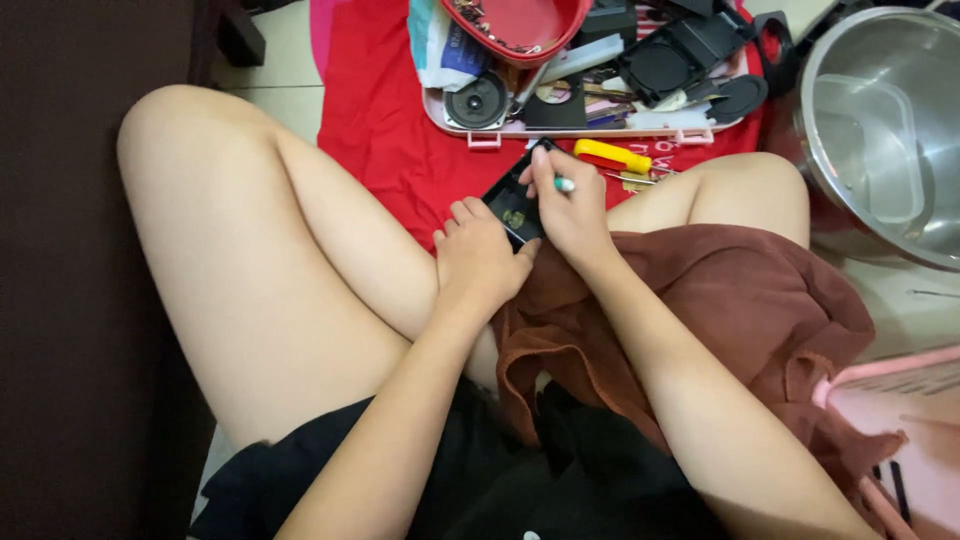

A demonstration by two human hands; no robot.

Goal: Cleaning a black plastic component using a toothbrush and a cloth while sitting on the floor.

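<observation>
Seated person's left hand (pixel 478 256) grips a small black device (pixel 517 198); right hand (pixel 566 206) pinches a thin tool (pixel 564 184) over it, pink tray (pixel 585 122) edge just beyond

Single head-worn view, looking steeply down from above at the person's own lap, close to both hands (pixel 520 225) near centre, knees at 9 and 2 o'clock, red cloth (pixel 380 110) at 12 o'clock, steel pot (pixel 880 130) at 2 o'clock.
</observation>
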